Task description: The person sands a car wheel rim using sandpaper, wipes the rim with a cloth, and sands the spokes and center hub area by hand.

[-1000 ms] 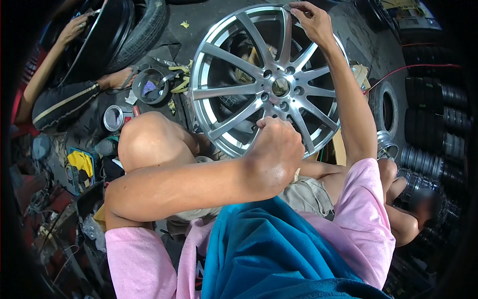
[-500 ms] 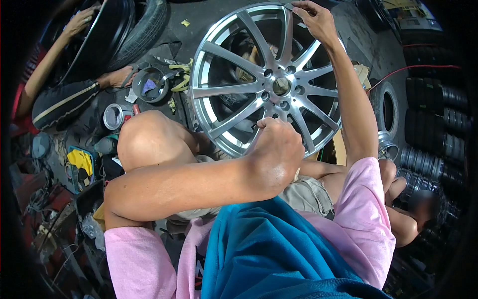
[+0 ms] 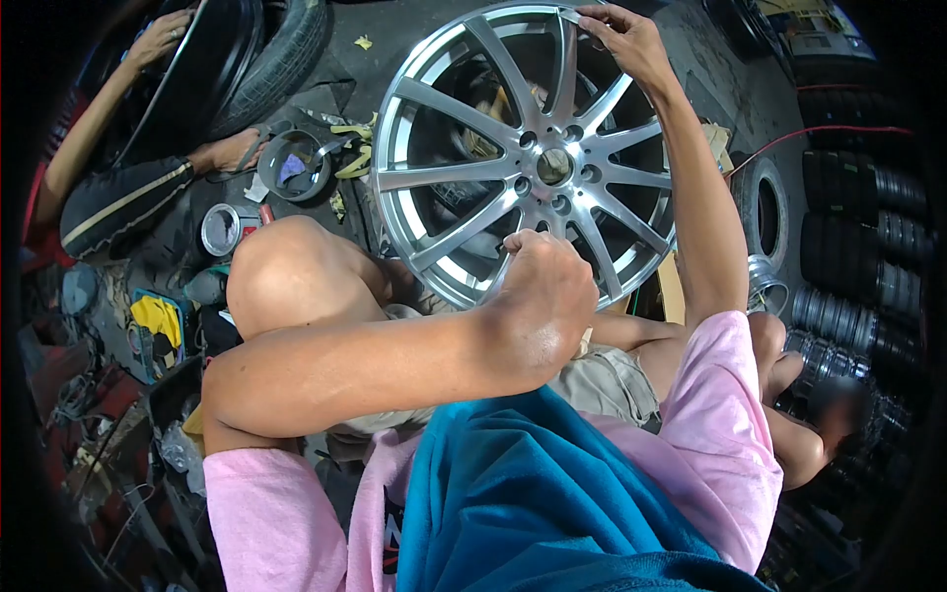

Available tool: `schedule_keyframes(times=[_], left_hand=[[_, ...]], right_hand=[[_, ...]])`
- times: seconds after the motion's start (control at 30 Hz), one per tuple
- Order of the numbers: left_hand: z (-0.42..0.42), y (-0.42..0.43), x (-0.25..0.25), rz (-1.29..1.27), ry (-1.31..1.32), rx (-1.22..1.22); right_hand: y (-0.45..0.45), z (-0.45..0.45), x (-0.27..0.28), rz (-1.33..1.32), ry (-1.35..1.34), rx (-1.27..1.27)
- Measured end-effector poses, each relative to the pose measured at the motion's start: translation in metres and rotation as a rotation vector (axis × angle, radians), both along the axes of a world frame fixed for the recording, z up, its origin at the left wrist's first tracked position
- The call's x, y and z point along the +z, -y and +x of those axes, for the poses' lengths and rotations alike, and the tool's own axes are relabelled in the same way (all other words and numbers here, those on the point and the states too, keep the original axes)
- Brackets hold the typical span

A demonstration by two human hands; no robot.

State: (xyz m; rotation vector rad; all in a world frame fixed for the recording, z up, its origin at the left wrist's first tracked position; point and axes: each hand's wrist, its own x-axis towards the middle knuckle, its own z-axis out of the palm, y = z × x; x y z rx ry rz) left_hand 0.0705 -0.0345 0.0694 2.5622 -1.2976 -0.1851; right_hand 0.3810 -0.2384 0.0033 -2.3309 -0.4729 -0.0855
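A silver multi-spoke wheel rim [image 3: 557,212] is tilted in front of my knees, its face towards me. At its top edge, my right hand [image 3: 623,41] is closed, pinching a small flat grey piece [image 3: 569,16] against the outer end of a spoke. I cannot tell what that piece is made of. My left hand [image 3: 543,291] is closed in a fist over the lower part of the rim, beside the lower spokes. Its fingertips are hidden, as is anything inside them.
At the left, another person's hand [image 3: 160,37] touches a dark wheel beside a tire [image 3: 296,69]. A grey bowl [image 3: 318,176] with a purple scrap and an open can [image 3: 225,231] stand on the floor. Stacked rims [image 3: 838,321] line the right side, near a red hose [image 3: 819,129].
My right hand's fingers have shifted slightly at the spoke end, and the grey piece sits at a different angle. The whole view has drifted a little; my left hand stays over the lower rim.
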Motion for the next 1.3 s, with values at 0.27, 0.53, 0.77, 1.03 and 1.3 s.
schedule_keyframes(times=[0.27, 0.53, 0.77, 1.03, 1.3], left_hand=[[-0.004, -0.001, -0.019, -0.142, 0.097, -0.006], [-0.003, 0.002, -0.014, -0.072, 0.035, 0.036], [-0.002, 0.007, -0.003, 0.050, 0.013, 0.034], [-0.013, -0.001, -0.034, -0.177, 0.201, 0.001], [-0.011, 0.000, -0.028, 0.016, -0.026, -0.039]], right_hand=[[0.000, -0.007, 0.000, -0.044, 0.071, 0.033], [0.012, -0.046, -0.005, -0.068, 0.041, 0.066], [0.001, -0.049, 0.000, -0.031, 0.121, 0.088], [0.009, -0.057, -0.012, -0.102, 0.117, 0.039], [0.014, -0.096, -0.022, -0.152, 0.192, 0.068]])
